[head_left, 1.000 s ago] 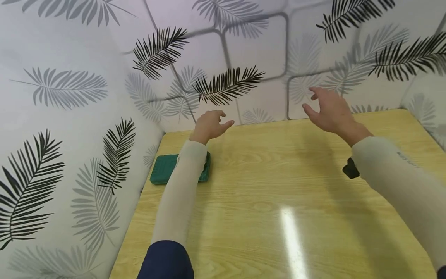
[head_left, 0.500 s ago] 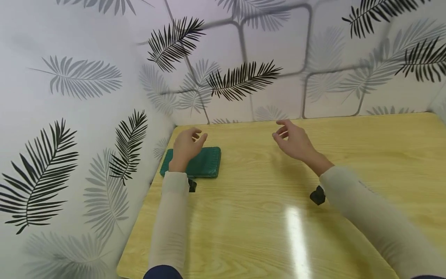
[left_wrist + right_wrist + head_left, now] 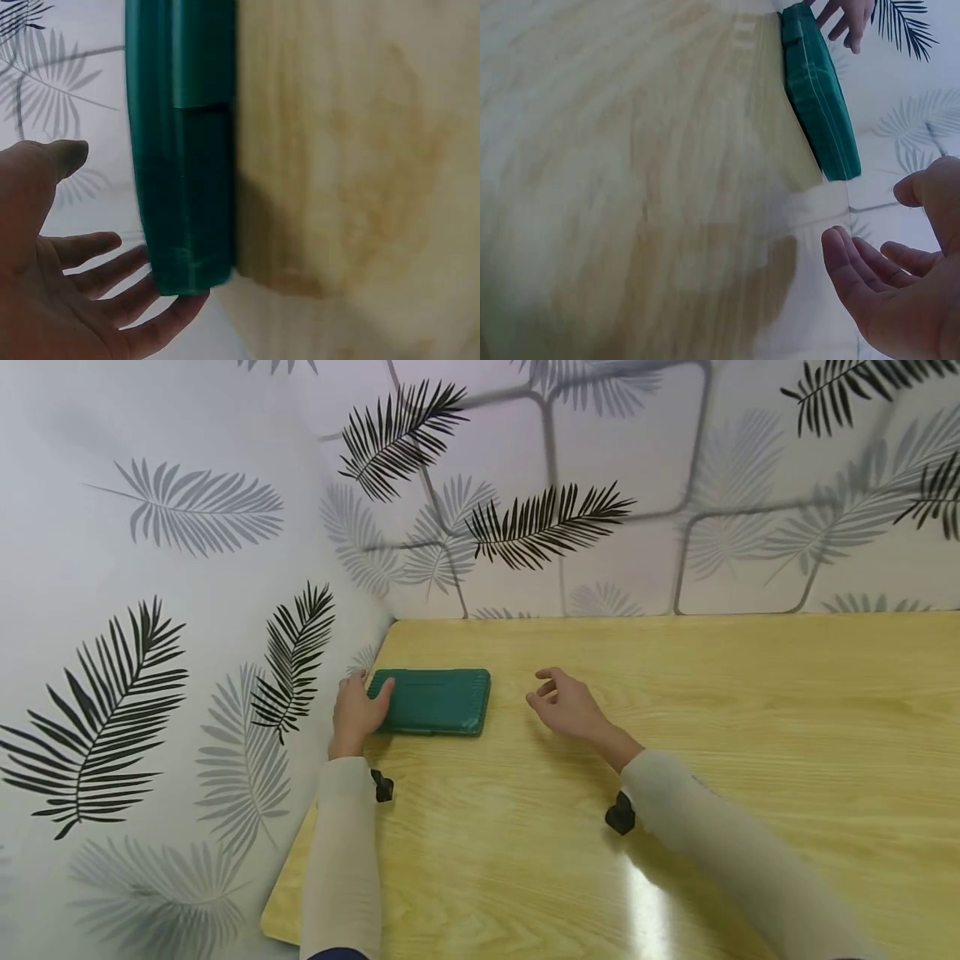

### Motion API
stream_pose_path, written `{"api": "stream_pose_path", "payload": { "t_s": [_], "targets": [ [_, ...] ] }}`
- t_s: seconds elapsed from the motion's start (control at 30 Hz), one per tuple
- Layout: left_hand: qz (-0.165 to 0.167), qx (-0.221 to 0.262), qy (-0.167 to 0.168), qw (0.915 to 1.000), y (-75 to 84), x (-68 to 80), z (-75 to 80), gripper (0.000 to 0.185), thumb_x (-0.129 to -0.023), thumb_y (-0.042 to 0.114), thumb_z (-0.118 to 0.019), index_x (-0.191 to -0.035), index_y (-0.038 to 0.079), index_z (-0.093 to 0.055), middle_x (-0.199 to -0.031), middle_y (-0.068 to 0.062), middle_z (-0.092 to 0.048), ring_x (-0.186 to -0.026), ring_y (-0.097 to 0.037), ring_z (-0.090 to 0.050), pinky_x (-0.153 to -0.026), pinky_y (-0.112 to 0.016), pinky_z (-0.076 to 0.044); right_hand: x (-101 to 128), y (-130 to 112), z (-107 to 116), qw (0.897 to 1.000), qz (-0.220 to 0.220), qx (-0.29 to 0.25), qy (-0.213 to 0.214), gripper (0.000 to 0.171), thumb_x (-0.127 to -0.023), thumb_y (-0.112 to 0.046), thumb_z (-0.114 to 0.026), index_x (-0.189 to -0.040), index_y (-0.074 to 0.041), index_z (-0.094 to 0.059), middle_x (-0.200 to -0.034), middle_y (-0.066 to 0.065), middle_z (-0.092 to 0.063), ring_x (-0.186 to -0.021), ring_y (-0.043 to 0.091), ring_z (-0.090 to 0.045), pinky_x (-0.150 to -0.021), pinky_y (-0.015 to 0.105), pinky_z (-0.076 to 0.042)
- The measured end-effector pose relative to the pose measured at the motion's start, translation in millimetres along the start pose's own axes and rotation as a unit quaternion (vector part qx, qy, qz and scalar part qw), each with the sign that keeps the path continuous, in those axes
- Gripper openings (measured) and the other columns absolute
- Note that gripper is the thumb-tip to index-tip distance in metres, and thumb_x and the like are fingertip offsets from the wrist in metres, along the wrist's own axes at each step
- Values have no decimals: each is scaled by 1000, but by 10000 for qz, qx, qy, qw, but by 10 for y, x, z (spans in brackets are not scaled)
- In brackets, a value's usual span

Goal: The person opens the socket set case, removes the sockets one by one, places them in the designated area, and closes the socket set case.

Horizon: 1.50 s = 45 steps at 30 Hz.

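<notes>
A flat green plastic case (image 3: 435, 700) lies on the wooden table near its far left corner. My left hand (image 3: 357, 714) is at the case's left end, thumb over its top edge and fingers spread along the side. In the left wrist view the fingers of my left hand (image 3: 97, 277) are loosely extended around the end of the green case (image 3: 184, 165), not curled round it. My right hand (image 3: 572, 706) hovers to the right of the case, apart from it, with relaxed fingers. The right wrist view shows that right hand (image 3: 900, 277) holding nothing, beyond the case's near end (image 3: 825, 105).
The wooden table (image 3: 487, 843) meets a wall with a leaf pattern (image 3: 585, 560) at the back, and another such wall (image 3: 172, 693) stands close on the left. A bright light reflection lies on the tabletop. Small black devices sit under both wrists.
Both hands have come down and moved left, with the left hand reaching the case's left end and the right hand nearing its right end. The head view has shifted, too; the case stays on the table.
</notes>
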<state>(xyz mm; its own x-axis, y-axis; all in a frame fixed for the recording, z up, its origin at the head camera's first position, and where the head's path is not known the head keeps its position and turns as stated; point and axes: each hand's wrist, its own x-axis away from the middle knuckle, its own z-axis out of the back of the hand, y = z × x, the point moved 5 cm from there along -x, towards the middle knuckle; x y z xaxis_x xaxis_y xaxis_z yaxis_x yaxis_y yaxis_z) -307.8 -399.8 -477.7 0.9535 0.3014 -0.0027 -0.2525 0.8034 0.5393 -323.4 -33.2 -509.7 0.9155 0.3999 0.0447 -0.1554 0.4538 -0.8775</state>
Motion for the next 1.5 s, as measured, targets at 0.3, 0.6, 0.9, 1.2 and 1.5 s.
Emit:
{"api": "stream_pose_path", "payload": {
  "t_s": [0.3,0.6,0.9,1.2,1.5],
  "targets": [
    [57,61,-265,9996,-179,17,-194,84,-108,52,-60,-166,-5,-39,-164,-36,-44,-152,-55,-44,-125,-70,-36,27,19,-260,9996,-140,-246,40,64,-110,-29,-61,-163,3,-43,-148,24,-60,-136,39,-63,-113,54,-55],
    [159,152,-771,9968,-20,88,-286,83,-111,51,-60,-167,-4,-35,-170,-31,-39,-158,-48,-39,-130,-62,-35,85,-24,-333,9970,-393,-648,149,63,-110,-27,-64,-162,3,-46,-147,24,-63,-137,38,-63,-116,52,-53],
    [5,132,-1024,9947,185,209,-363,83,-108,49,-66,-164,-5,-40,-166,-32,-45,-155,-49,-44,-127,-61,-39,182,30,-325,9950,-539,-833,74,61,-112,-29,-62,-163,-1,-45,-150,22,-63,-137,37,-65,-114,52,-55],
    [-17,97,-1594,9872,324,384,-448,81,-107,48,-67,-158,-9,-39,-159,-37,-48,-148,-51,-50,-123,-62,-44,374,92,-138,9953,-691,-641,209,57,-112,-30,-62,-159,-1,-48,-144,22,-65,-133,37,-66,-112,52,-55],
    [-118,34,-2193,9756,519,597,-576,79,-105,50,-70,-148,-11,-46,-152,-37,-54,-142,-49,-56,-118,-60,-49,645,283,126,9933,-696,-921,-21,57,-110,-27,-67,-156,3,-50,-133,24,-66,-108,29,-73,-86,38,-64]
  ]
}}
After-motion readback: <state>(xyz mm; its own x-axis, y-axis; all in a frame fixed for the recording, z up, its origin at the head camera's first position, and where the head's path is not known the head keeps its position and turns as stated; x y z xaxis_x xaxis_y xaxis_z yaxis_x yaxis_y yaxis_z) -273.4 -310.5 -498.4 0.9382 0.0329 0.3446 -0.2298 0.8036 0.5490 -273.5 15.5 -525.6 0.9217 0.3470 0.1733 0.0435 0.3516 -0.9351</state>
